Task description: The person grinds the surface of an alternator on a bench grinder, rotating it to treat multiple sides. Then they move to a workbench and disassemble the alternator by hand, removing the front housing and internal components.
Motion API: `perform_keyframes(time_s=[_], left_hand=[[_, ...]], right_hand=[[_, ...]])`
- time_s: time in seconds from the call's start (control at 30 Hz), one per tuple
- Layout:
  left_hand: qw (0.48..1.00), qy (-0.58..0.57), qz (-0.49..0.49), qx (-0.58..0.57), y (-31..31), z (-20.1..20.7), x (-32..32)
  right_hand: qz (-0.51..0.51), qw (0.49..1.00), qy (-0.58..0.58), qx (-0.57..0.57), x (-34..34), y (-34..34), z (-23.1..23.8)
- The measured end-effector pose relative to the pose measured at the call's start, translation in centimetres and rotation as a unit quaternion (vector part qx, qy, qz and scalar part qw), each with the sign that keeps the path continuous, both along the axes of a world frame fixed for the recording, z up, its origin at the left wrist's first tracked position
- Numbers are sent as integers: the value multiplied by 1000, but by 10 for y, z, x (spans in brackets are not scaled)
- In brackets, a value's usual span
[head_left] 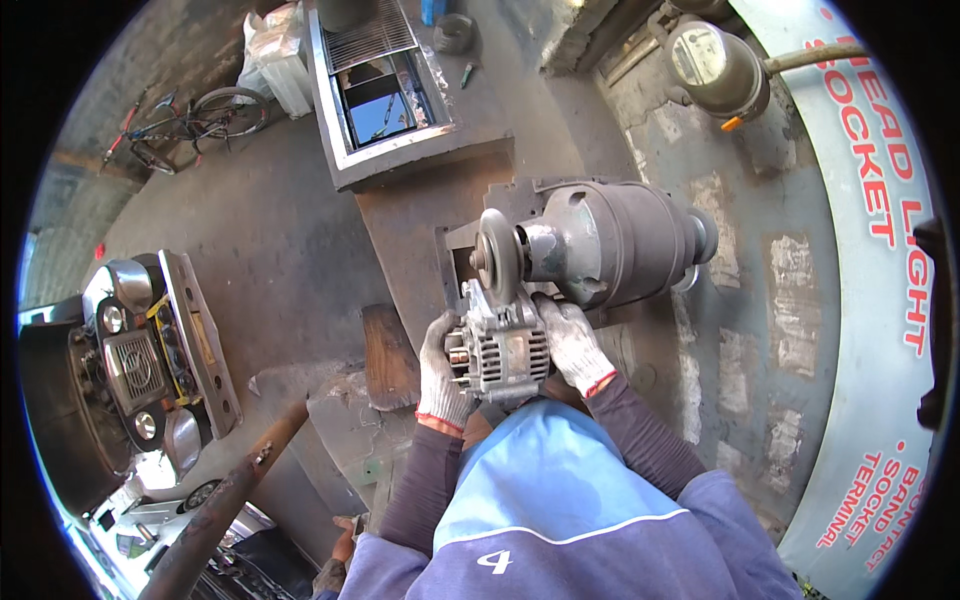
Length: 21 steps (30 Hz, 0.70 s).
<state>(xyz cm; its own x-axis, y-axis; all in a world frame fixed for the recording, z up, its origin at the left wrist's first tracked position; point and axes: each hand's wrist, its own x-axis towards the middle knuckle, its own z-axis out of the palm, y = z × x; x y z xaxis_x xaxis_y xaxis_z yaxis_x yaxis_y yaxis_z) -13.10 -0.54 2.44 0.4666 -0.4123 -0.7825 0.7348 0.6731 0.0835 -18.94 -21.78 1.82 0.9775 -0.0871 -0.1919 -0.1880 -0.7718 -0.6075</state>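
Between my gloved hands is a silver-grey alternator [505,355] with slotted vents and copper-coloured parts on its left side. My left hand [440,370], in a white knit glove with a red cuff, closes on the left side. On the right, my right hand [572,345] grips the other side near the top. Just beyond stands a bench grinder with a large grey motor [625,245]; its round wheel [500,250] is right at the alternator's upper edge. Whether the two touch, I cannot tell for sure. Some of my fingertips are hidden behind the alternator.
A metal-framed box with a grille [345,158] stands ahead of the bench. To my left are a wooden block [390,355], a rusty pole [235,500] and a parked vehicle [135,365]. Another person's hand [345,540] shows low left. An electric meter [715,70] and a sign [850,300] line the right.
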Motion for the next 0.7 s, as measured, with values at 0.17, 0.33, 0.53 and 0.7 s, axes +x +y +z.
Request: perform_keyframes(time_s=[0.17,0.33,0.53,0.7], left_hand=[[999,50,-6,6,-5,-14,-7],[997,-41,16,61,9,-8,-19],[989,-136,-30,55,11,-14,-47],[986,-129,-59,-87,23,-40,-43]], right_hand=[[23,997,-24,-68,-2,9,16],[15,994,-69,-87,-13,17,32],[28,980,-76,-184,-34,45,67],[-119,983,57,125,-46,33,116]])
